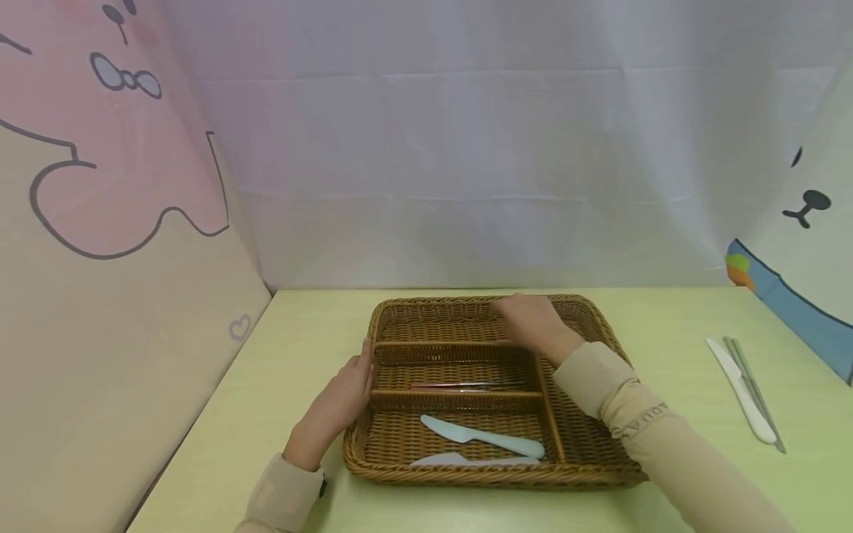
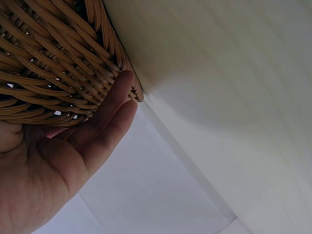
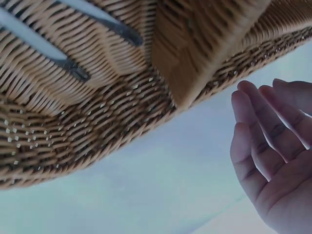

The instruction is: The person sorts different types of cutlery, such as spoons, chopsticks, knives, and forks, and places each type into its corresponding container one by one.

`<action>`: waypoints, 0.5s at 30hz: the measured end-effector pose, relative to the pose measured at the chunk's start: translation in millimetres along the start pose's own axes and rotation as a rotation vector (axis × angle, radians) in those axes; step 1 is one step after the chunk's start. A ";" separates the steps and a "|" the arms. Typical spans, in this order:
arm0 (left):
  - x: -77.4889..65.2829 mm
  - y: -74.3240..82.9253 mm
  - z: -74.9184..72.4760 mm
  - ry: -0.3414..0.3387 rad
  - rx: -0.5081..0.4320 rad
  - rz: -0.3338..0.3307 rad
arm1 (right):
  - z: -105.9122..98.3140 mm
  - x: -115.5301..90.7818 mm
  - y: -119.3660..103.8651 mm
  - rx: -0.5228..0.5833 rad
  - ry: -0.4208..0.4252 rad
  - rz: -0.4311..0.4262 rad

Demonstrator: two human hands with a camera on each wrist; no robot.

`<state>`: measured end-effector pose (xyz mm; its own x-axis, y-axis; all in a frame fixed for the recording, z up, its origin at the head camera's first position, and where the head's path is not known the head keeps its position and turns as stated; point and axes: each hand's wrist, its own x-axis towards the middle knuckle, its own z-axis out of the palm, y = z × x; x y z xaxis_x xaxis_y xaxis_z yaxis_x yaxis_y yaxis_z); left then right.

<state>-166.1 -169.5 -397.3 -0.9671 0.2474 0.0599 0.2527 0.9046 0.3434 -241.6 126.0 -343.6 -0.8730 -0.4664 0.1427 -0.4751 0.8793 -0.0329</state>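
My left hand (image 1: 348, 385) rests at the left side of a brown wicker basket (image 1: 493, 475) with dividers. In the left wrist view its fingers (image 2: 114, 114) lie along the basket's outer wall; the thumb is mostly hidden. My right hand (image 1: 529, 322) is blurred above the back compartment. The right wrist view shows its fingers extended and holding nothing, near the basket rim. A light-blue knife (image 1: 483, 437) and a white knife (image 1: 473, 460) lie in the front compartment. Thin red-and-silver sticks, like chopsticks (image 1: 466, 385), lie in the middle one.
On the table's right side, a white knife (image 1: 743, 392) lies beside grey-green chopsticks (image 1: 753, 389). Two pale utensils with dark metal ends (image 3: 73, 68) lie in the basket; which compartment, I cannot tell. Curtains (image 1: 426, 148) enclose the pale yellow table (image 1: 313, 326).
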 end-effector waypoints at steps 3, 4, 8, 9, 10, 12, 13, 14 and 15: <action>0.2 0.3 0.0 -0.004 0.001 -0.003 | -3.8 -5.1 6.0 -0.011 0.012 0.019; 0.2 0.2 0.0 -0.004 0.002 -0.004 | -5.1 -6.8 8.2 -0.016 0.011 0.030; -0.4 0.6 -0.4 -0.002 -0.003 -0.001 | -10.4 -14.1 18.1 -0.003 0.023 0.051; -0.6 0.9 -0.7 -0.002 -0.004 0.001 | -11.9 -16.1 20.8 0.002 0.023 0.057; -0.7 1.0 -0.7 -0.001 -0.004 0.003 | -13.1 -18.1 24.0 0.005 0.028 0.060; -0.8 1.1 -0.9 -0.002 -0.005 0.007 | -15.6 -21.9 30.8 0.017 0.040 0.069; -0.8 1.0 -0.8 -0.002 -0.008 0.008 | -16.6 -24.0 34.5 0.023 0.044 0.078; -0.7 1.0 -0.8 -0.003 -0.009 0.006 | -17.9 -26.0 38.0 0.030 0.045 0.086; -0.8 1.0 -0.8 -0.003 -0.012 0.006 | -19.2 -28.4 41.5 0.037 0.046 0.097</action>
<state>-165.1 -169.1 -396.3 -0.9655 0.2537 0.0586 0.2578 0.8991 0.3538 -234.3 177.6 -330.0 -0.9097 -0.3733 0.1821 -0.3928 0.9157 -0.0852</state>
